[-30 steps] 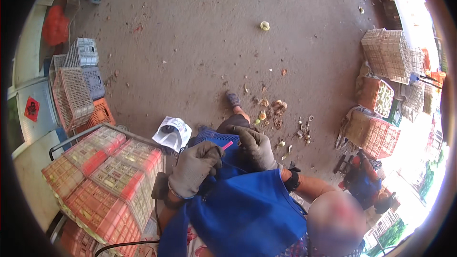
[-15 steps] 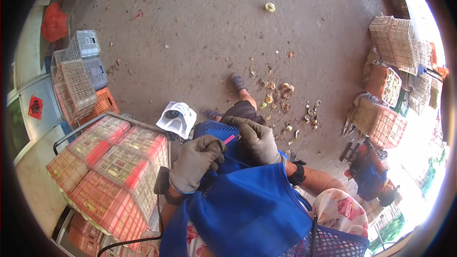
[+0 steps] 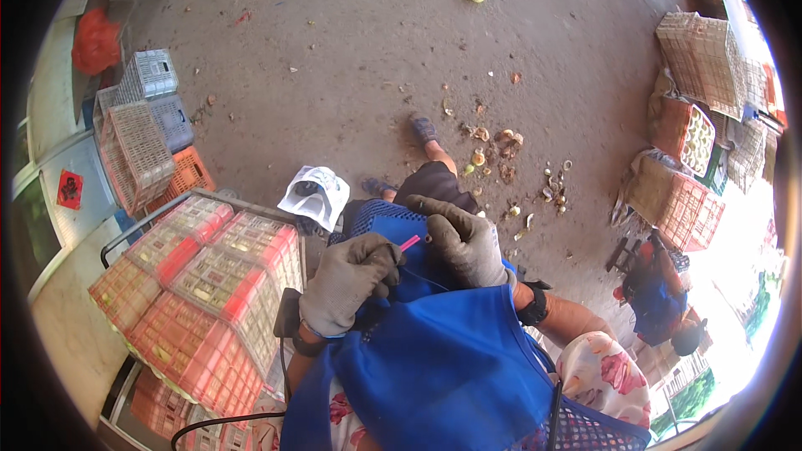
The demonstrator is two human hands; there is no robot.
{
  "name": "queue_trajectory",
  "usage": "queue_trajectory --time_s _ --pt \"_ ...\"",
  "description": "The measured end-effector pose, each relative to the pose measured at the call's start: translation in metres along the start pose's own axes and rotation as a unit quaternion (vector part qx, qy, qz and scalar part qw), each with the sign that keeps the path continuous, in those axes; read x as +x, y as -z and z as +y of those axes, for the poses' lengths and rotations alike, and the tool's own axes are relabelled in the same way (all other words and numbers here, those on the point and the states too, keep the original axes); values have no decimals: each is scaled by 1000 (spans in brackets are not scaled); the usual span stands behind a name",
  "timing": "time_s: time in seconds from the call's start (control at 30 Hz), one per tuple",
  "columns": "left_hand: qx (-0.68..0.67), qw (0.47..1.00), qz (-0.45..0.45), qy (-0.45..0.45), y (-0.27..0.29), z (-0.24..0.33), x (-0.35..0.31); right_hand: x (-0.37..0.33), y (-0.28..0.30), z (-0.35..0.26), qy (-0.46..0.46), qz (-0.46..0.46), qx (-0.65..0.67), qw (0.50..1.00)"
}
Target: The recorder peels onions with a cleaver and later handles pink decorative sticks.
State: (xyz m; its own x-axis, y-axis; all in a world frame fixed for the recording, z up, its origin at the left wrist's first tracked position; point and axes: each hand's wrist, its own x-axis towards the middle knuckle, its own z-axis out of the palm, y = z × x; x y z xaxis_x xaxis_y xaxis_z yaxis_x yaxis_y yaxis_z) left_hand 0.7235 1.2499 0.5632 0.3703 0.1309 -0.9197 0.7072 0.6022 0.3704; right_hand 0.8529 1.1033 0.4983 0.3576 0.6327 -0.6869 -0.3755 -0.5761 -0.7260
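Note:
My left hand [image 3: 351,284], in a grey work glove, is closed on a short, thin pink stick [image 3: 409,242]; its tip juts out toward the right. Close by, my right hand [image 3: 466,242] wears a matching glove. Its fingers are bent together, with the forefinger reaching left above the stick. A small dark round end shows at these fingertips, too small to name. The hands are a little apart, over the blue apron [image 3: 443,351] that covers my front and lap.
Stacked red and white crates [image 3: 200,284] stand on a cart at my left. Beyond them are empty plastic crates [image 3: 138,150]. A white plastic bag [image 3: 316,196] hangs near the cart. Peelings [image 3: 508,142] litter the floor. At right sit more crates [image 3: 685,209] and a person in blue [image 3: 656,296].
The whole view has shifted slightly. Both hands keep nearly the same pose, and the pink stick is still in my left hand.

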Motion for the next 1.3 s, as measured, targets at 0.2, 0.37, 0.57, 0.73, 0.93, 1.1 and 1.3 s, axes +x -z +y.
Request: queue_trajectory --time_s 0.2,0.37,0.57,0.73,0.93,1.1,1.3 --pt "20 1000 -16 7 -4 -2 2 -5 5 -4 73 21 -93 993" --pt "14 1000 15 14 -10 -6 5 -3 3 1 27 32 -4 999" --pt "35 999 13 -14 -10 -6 6 -3 7 -5 -19 14 -13 1000" --pt "29 999 -6 11 -7 -7 6 -3 9 -1 83 -17 -49 995" --pt "25 999 10 21 -8 -9 7 -3 7 -5 29 0 -39 999" --pt "20 999 -3 27 -6 -8 9 -2 8 -1 30 -11 12 999" --pt "36 999 -26 -8 -3 -11 10 -3 7 -5 9 -12 12 1000"
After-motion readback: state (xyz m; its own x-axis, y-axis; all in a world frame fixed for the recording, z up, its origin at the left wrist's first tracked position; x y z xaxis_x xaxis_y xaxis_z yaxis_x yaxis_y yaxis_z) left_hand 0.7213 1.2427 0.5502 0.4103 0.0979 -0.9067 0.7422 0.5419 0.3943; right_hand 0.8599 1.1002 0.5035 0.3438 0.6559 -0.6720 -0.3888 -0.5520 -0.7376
